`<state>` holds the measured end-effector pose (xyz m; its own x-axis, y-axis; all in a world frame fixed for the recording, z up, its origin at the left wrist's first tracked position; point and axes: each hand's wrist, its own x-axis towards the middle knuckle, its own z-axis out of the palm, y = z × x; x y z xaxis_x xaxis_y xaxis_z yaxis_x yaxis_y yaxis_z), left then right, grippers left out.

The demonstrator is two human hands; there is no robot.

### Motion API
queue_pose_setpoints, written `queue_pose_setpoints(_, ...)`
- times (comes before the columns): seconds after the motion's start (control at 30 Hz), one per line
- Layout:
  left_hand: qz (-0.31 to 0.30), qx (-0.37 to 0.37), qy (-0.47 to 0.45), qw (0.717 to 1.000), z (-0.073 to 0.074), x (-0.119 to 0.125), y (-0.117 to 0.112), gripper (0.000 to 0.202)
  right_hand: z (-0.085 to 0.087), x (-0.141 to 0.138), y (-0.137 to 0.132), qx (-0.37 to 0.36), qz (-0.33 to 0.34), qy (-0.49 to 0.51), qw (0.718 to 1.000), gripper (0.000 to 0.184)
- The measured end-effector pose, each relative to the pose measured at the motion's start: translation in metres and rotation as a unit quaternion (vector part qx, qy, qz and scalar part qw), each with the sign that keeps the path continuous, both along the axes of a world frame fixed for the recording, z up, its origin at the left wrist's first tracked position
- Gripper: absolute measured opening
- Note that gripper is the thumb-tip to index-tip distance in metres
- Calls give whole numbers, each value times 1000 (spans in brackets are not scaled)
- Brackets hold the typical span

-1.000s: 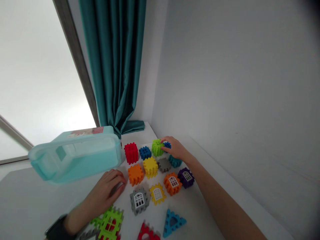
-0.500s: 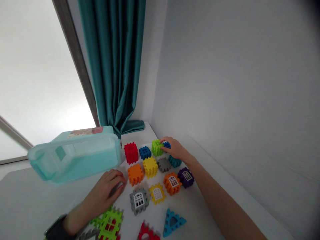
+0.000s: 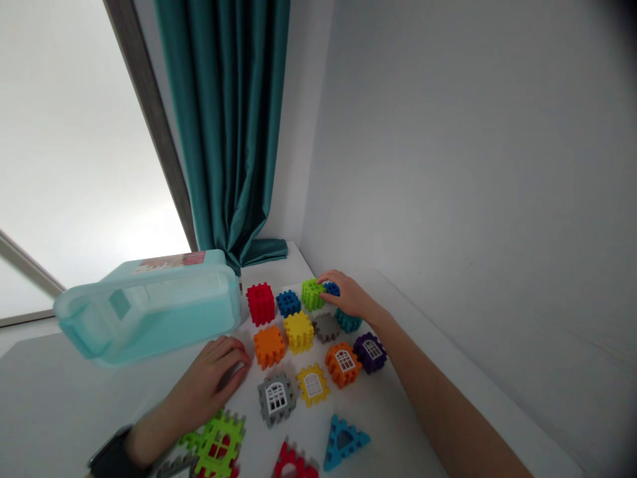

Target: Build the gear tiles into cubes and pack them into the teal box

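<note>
My right hand [image 3: 347,294] reaches to the back of the table. Its thumb and fingertips grip the right side of a lime green stack of interlocking blocks [image 3: 312,294]. Under that hand, a blue block [image 3: 331,289] and a teal block stack [image 3: 348,321] are partly hidden. My left hand [image 3: 219,370] rests on the table, fingers loosely bent and the thumb apart, with nothing visible in it. Nearest to it are an orange block stack [image 3: 269,346] and a grey block with a white window [image 3: 277,398]. A yellow stack [image 3: 299,332] and a grey block [image 3: 326,328] lie between the hands.
A translucent turquoise bin [image 3: 189,325] lies on its side at left. Red [image 3: 261,304], blue [image 3: 288,303], orange-window [image 3: 343,365], purple [image 3: 370,353] and yellow-window [image 3: 313,385] blocks are grouped centrally. Nearer are lime pieces [image 3: 219,441], a blue triangle [image 3: 343,443] and a red piece [image 3: 293,463].
Almost nothing differs. My right hand shifts very slightly left and up against the lime green stack; my left hand and the blocks stay in place.
</note>
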<state>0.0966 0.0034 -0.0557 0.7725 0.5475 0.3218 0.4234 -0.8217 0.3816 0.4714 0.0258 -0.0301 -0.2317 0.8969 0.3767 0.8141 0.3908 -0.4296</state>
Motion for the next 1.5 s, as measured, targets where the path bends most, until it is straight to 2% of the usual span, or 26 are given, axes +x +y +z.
queue_pose_setpoints(0.5, -8, 7, -15, 1000, -1, 0, 2, 20, -4, -3, 2, 14, -6, -3, 1000, 19)
queue_pose_setpoints(1.03, -4, 5, -6, 1000, -1, 0, 1, 24, -1, -5, -1, 15, -10, -5, 1000, 18)
queue_pose_setpoints(1.23, -8, 13, -4, 1000, -2, 0, 2, 24, 6, -8, -3, 28, 0, -9, 1000, 18)
queue_pose_setpoints(1.5, -4, -10, -5, 1000, 8, 1, -3, 24, 19, -31, -14, 21, -2, -39, 999, 17)
